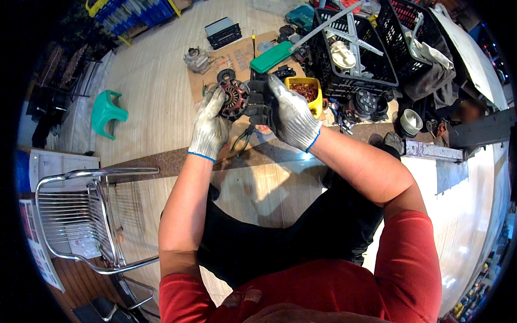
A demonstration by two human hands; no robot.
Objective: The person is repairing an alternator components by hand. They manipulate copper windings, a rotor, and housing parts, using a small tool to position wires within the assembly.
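Note:
My left hand (211,123), in a white knit glove with a blue cuff, is closed on the left edge of a round dark metal part (233,98). That part has a slotted centre and a reddish-brown ring. From the other side my right hand (285,110), in a matching glove with black-coated fingers, reaches to its right edge. Those fingers are stretched out and apart; whether they touch the part I cannot tell. A small dark ring (226,75) lies just beyond. Below, pliers with dark green handles (242,139) rest on the floor.
Beyond my right hand stands a yellow container (314,107) of copper-coloured pieces. A green-and-grey long tool (272,57) leans into a black crate (350,81). A metal housing (198,60) sits at far left of the cardboard (237,56). Leftward are a green stool (107,112) and metal chair (81,215).

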